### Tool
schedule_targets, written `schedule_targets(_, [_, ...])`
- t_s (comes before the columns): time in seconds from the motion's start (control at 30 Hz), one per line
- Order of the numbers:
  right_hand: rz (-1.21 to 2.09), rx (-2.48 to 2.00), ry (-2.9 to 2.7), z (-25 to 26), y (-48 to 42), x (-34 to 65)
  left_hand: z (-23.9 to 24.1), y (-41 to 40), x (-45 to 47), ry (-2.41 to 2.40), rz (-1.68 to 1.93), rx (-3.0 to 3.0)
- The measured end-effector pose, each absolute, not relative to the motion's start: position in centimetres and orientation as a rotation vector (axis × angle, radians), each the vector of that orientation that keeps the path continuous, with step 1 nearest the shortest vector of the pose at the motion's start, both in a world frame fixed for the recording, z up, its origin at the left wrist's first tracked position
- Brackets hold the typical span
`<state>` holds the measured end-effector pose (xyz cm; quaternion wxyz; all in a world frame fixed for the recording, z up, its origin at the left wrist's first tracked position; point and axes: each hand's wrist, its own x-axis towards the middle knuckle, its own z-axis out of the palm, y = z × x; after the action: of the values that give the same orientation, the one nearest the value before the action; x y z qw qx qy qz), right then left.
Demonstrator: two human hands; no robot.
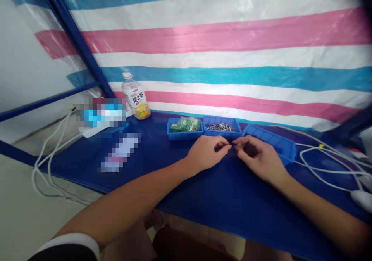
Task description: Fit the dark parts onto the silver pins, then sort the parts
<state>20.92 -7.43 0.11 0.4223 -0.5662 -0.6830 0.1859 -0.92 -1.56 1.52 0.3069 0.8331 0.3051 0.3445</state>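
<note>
A person's left hand point(209, 152) and right hand point(261, 158), each closed to a pinch, nearly met just before the middle blue bin point(221, 120), the left nearer; anything gripped was too small to tell. Metal pins point(220, 127) lay inside it, at mixed angles.

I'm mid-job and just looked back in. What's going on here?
Someone has both hands over a blue table. The left hand and right hand are fingertips close together, before the middle bin; anything held is too small to tell. That bin has metal pieces; the left bin, green packets. The right hand partly hides the right bin.
</note>
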Motion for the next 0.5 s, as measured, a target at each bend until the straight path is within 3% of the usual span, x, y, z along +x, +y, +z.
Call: schedule_targets(0.5, [0.377, -1.29, -1.837, 0.5, -7.5, 20.7, 1.1, -1.3, -0.9, 0.773, 0.822, 2.013])
